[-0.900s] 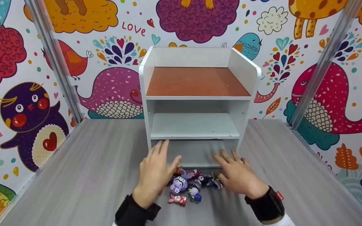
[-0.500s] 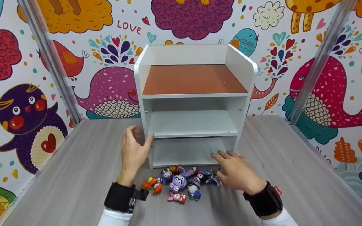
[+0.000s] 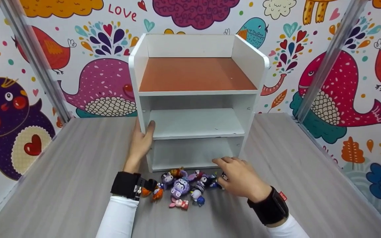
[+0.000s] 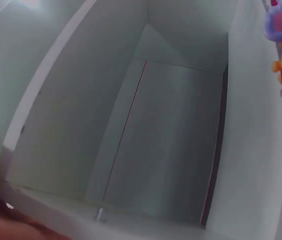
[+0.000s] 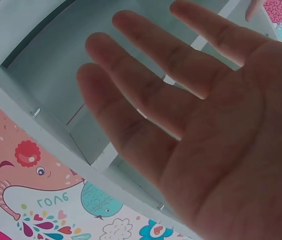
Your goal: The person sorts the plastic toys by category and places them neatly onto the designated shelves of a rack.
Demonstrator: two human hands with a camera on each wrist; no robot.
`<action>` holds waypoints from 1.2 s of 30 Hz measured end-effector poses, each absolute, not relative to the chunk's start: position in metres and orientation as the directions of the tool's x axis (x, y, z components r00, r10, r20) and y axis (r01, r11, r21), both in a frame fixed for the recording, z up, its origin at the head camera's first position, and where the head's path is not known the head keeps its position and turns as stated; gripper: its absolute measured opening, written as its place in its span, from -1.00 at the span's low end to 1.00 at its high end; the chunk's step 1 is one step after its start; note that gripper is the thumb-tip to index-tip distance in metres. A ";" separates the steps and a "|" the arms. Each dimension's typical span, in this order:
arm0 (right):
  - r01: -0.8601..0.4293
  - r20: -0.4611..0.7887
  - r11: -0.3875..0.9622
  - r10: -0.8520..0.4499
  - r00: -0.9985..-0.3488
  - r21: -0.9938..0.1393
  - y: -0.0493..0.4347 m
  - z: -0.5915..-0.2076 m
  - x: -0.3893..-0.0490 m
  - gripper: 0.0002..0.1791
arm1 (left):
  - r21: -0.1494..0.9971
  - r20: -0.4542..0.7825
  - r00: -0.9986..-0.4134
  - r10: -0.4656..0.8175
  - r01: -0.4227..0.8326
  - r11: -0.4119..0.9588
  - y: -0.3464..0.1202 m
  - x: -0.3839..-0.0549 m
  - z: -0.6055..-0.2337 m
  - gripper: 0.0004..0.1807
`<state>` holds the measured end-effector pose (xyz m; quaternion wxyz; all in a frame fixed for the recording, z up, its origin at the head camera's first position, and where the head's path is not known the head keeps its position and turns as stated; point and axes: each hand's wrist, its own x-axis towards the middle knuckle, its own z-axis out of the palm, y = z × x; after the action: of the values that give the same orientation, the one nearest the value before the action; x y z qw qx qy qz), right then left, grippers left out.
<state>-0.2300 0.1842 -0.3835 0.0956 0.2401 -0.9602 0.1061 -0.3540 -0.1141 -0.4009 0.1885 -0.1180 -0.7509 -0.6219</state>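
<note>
A small white shelf unit with a brown top board stands in the middle of the floor. My left hand grips its left side panel, thumb at the front edge and fingers along the outer face, partly hidden. In the left wrist view, part of that hand shows at the panel's edge. My right hand hovers low by the bottom right of the unit, over the end of a toy pile. The right wrist view shows its fingers straight and spread, holding nothing. Several small figurines lie in front of the shelf unit.
A patterned wall with cartoon animals closes off the back and sides, with metal posts at the corners. Grey wood-look floor extends on both sides of the unit. Orange figurines lie near the left wristband.
My left hand has moved left from over the toys and taken hold of the shelf unit's left side, uncovering the orange figurines. My right hand stays near the bottom right; the view has shifted slightly.
</note>
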 end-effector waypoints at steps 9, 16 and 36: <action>-0.518 0.350 0.852 -0.463 -0.814 -0.076 0.176 -0.392 -0.233 -0.60 | 0.929 0.344 -0.937 -0.063 0.329 0.171 -0.111 -0.352 -0.401 -0.33; -0.576 0.392 0.813 -0.504 -0.770 -0.085 0.160 -0.404 -0.232 -0.74 | 0.921 0.373 -0.926 -0.053 0.363 0.142 -0.113 -0.352 -0.404 -0.32; -0.792 0.212 0.603 -0.790 -0.575 0.099 0.107 -0.452 -0.219 -0.85 | 0.922 0.367 -0.930 -0.027 0.359 0.147 -0.114 -0.352 -0.404 -0.34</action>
<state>-0.2188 0.1066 -0.4515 0.1180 0.4457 -0.8874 0.0033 -0.3522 -0.1137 -0.4042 0.1499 -0.1121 -0.7422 -0.6435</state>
